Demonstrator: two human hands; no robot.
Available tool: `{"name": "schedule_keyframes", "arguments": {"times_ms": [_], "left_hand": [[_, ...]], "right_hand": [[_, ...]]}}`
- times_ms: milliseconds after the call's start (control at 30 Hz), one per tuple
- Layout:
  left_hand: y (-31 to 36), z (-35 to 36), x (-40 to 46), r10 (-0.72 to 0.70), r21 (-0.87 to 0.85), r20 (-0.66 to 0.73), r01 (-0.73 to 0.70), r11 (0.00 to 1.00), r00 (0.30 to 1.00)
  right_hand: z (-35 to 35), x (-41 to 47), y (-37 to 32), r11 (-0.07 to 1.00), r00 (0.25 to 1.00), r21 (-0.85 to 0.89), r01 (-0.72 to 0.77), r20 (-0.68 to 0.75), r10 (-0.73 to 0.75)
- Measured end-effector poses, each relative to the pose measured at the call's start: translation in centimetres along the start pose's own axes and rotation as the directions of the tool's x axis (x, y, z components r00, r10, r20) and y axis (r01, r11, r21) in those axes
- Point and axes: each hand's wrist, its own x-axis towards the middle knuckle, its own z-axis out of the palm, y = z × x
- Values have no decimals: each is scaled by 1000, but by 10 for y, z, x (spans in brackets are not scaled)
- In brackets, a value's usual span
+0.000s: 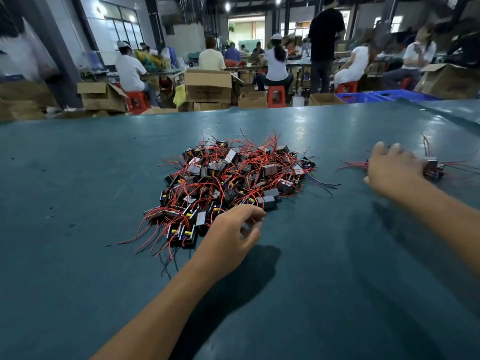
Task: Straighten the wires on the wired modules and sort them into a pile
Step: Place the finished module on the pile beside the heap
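Workshop floor in background: seated workers [277,64] at long benches, red stools [276,96], cardboard boxes [207,85], blue crates [387,96] just past the far edge. Foreground: wide teal table [78,190], some dark specks on it. Main pile [231,183] sits mid-table, a dense heap of small dark modules with red and black wires sticking out in all directions (tangled, not straightened). Left hand [233,233] hovers at the pile's near right edge, palm down, fingers loosely curled, holding nothing; its fingertips are just beside the nearest grey module [266,201], contact not evident. Right hand [394,168] reaches far to the right, well apart from the main pile, and lies over a small second pile [432,167] of modules whose wires run out sideways along the table. Fingers look spread over those modules, but motion blur hides whether they grip one: cannot tell. Both forearms bare.
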Motion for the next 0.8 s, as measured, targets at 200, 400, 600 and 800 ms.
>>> {"name": "schedule_keyframes", "arguments": {"times_ms": [200, 400, 600, 800], "left_hand": [[-3, -3, 3, 37, 67, -18, -36, 997, 999], [-4, 2, 3, 63, 74, -25, -61, 995, 998], [6, -12, 6, 86, 94, -236, -65, 993, 968], [-25, -69, 15, -127, 241, -351, 220, 945, 928]], "right_hand": [[14, -70, -110, 830, 894, 338, 444, -237, -381], [50, -96, -141, 815, 868, 388, 431, -425, -257], [55, -103, -135, 668, 713, 306, 679, -494, -498], [57, -96, -135, 661, 771, 397, 637, -349, -533]]}}
